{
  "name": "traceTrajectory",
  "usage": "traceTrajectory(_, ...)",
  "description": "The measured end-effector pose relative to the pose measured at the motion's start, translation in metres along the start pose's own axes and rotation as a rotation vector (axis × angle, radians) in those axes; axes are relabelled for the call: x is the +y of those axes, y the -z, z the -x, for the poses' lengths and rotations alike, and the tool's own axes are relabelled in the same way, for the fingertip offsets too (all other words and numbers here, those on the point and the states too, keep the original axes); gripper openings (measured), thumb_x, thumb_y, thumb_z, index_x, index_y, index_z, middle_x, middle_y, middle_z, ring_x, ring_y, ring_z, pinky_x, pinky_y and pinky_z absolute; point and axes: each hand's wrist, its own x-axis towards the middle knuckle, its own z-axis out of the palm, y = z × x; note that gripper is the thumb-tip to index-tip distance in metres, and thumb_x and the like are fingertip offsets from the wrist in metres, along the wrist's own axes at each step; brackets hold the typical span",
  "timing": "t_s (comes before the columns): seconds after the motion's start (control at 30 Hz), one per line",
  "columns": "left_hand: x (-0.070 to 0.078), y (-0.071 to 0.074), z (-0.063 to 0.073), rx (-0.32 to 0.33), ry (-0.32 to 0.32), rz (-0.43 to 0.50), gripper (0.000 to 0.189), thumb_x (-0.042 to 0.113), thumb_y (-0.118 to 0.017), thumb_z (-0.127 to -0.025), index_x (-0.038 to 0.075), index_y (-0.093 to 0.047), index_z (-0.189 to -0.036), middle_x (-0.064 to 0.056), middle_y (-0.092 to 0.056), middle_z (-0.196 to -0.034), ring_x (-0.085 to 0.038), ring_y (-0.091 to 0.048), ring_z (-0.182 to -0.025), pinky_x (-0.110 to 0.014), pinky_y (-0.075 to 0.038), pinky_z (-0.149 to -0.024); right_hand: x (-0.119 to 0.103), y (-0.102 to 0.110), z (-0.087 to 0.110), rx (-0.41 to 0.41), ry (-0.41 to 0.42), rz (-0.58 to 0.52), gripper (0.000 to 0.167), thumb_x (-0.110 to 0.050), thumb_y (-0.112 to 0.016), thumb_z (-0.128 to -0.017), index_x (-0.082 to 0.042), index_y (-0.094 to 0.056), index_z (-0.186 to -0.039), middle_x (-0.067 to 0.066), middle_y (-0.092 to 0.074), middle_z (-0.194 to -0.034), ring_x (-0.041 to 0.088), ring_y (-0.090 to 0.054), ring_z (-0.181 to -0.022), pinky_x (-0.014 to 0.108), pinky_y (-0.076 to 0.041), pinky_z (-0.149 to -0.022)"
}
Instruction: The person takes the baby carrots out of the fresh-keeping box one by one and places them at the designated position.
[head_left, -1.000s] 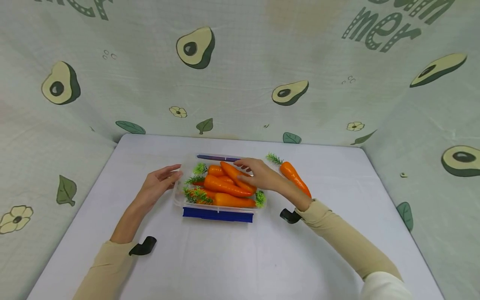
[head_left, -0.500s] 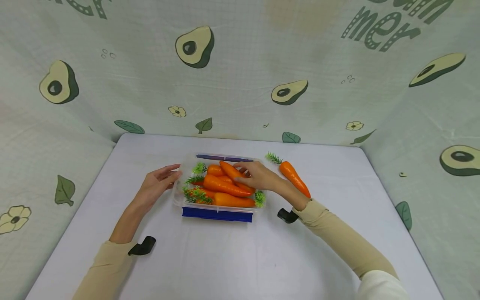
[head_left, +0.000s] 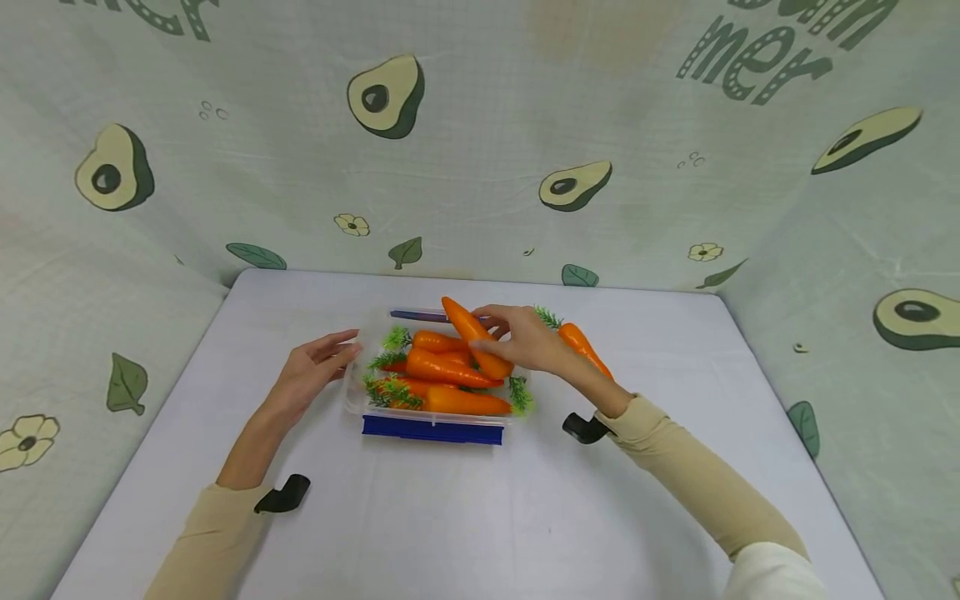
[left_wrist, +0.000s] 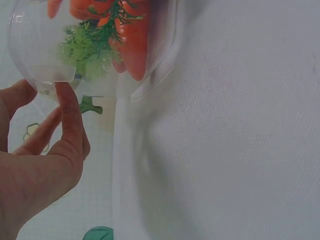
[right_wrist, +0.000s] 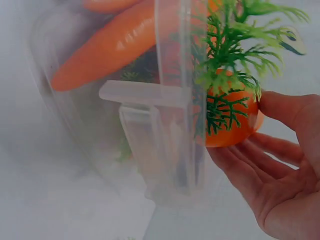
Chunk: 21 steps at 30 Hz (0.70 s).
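A clear plastic food container (head_left: 354,392) with blue latches holds several orange carrots (head_left: 450,368), their green leafy tops at the left. My right hand (head_left: 528,340) grips one carrot (head_left: 467,323) between thumb and fingers, above the container's right side. This carrot is tilted, its narrow tip pointing up and away over the far rim. In the right wrist view its thick end (right_wrist: 232,134) and green leaves show beside the container's end. My left hand (head_left: 311,371) is at the container's left end, a fingertip touching the clear end flap (left_wrist: 50,74) in the left wrist view.
Another carrot (head_left: 581,340) lies on the white table (head_left: 450,517) right of the container, partly behind my right forearm. A printed cloth (head_left: 480,225) with avocados and leaves hangs behind and along the sides of the table.
My right hand has taken hold of the top carrot and raised it from the pile, its tip now higher and past the far rim. My left hand has stayed at the container's left end.
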Motion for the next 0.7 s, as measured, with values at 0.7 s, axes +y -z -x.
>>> traceTrajectory(0.7,0.001,0.0,0.002,-0.004,0.002,-0.012,0.069,0.048,-0.066,-0.099,0.006,-0.05,-0.152,-0.023,-0.057,-0.141,-0.008,-0.061,-0.107,-0.015,-0.053,-0.087,0.005,0.043,0.028,0.204,-0.164,-0.081,0.051,-0.027,-0.078,-0.095,-0.008,-0.063,-0.139,0.013,-0.072,-0.117,0.026,-0.072,-0.099,0.039,-0.061,-0.08)
